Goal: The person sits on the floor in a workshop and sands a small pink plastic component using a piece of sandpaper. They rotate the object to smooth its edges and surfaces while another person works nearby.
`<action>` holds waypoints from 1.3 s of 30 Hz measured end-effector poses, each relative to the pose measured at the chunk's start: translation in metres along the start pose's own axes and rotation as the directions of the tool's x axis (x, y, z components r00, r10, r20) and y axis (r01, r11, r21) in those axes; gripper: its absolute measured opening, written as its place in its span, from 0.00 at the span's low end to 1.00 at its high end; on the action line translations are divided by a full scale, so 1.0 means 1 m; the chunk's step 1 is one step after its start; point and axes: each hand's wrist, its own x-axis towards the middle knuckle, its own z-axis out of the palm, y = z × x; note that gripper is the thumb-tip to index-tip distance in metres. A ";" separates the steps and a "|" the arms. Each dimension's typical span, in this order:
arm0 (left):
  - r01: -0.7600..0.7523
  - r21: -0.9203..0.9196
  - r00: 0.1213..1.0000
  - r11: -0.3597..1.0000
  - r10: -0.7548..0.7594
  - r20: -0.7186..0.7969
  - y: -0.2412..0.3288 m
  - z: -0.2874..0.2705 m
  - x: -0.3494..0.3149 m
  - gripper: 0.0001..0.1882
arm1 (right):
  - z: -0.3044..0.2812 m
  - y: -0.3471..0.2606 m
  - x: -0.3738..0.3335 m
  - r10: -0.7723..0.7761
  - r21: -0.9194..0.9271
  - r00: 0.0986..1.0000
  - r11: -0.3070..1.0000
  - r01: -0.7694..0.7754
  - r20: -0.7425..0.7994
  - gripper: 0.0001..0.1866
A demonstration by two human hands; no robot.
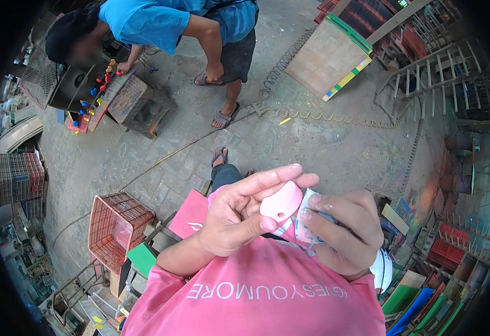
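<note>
A small pink rounded piece with a hole in its face (281, 203) is gripped in my left hand (231, 213), between the thumb below and the fingers above. My right hand (348, 232) pinches a folded white-and-blue piece (308, 206), cloth or paper, close to the pink piece's right side. Whether the two touch is hard to tell. Both hands are in front of my pink shirt, and part of the folded piece is hidden behind the right fingers.
An orange-red plastic crate (113, 229) lies tipped at the left, near a pink board (190, 214). Ahead, a person in blue (155, 25) leans over a stool (133, 101) beside a rack of small coloured pieces (104, 101). A coiled hose (334, 116) crosses the floor near stacked boards (326, 56).
</note>
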 end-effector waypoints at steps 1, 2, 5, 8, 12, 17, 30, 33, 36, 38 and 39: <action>-0.001 0.002 1.000 1.000 0.001 -0.010 0.000 -0.001 -0.001 0.40 | 0.000 -0.002 0.000 -0.003 -0.027 1.000 1.000 0.003 0.017 0.20; 0.000 0.002 1.000 1.000 0.000 -0.017 0.001 -0.002 -0.002 0.40 | 0.001 -0.002 0.001 -0.029 -0.050 1.000 0.998 0.029 0.011 0.20; -0.038 0.014 0.996 0.999 0.037 0.075 0.002 -0.011 -0.003 0.37 | 0.004 -0.001 0.001 -0.130 -0.094 0.991 0.987 0.131 0.015 0.19; -0.076 0.017 0.991 0.997 0.073 0.110 0.003 -0.015 -0.005 0.37 | 0.006 0.001 0.004 -0.228 -0.100 0.973 0.968 0.230 0.031 0.18; -0.096 0.038 0.991 0.995 0.092 0.092 0.006 -0.016 -0.009 0.38 | 0.009 0.000 0.009 -0.247 -0.113 0.969 0.962 0.248 0.024 0.17; -0.114 0.057 0.989 0.992 0.108 0.105 0.006 -0.020 -0.010 0.38 | 0.012 0.000 0.012 -0.279 -0.127 0.960 0.951 0.281 0.035 0.16; -0.023 0.068 0.998 0.997 0.026 -0.058 0.014 -0.014 -0.012 0.45 | 0.012 0.000 0.018 -0.260 -0.132 0.963 0.955 0.267 0.069 0.16; -0.067 0.085 0.997 0.994 0.069 -0.024 0.013 -0.017 -0.009 0.45 | 0.011 -0.001 0.019 -0.240 -0.136 0.967 0.959 0.249 0.082 0.16; -0.039 0.121 0.999 0.992 0.044 -0.033 0.016 -0.016 -0.008 0.45 | 0.012 0.001 0.019 -0.267 -0.147 0.961 0.950 0.276 0.076 0.16; -0.027 0.089 0.998 0.996 0.032 -0.052 0.017 -0.014 -0.008 0.45 | 0.014 0.002 0.019 -0.252 -0.145 0.967 0.956 0.256 0.045 0.15; -0.024 0.074 0.998 0.997 0.029 -0.062 0.017 -0.014 -0.009 0.45 | 0.014 0.002 0.019 -0.218 -0.136 0.976 0.966 0.219 0.021 0.15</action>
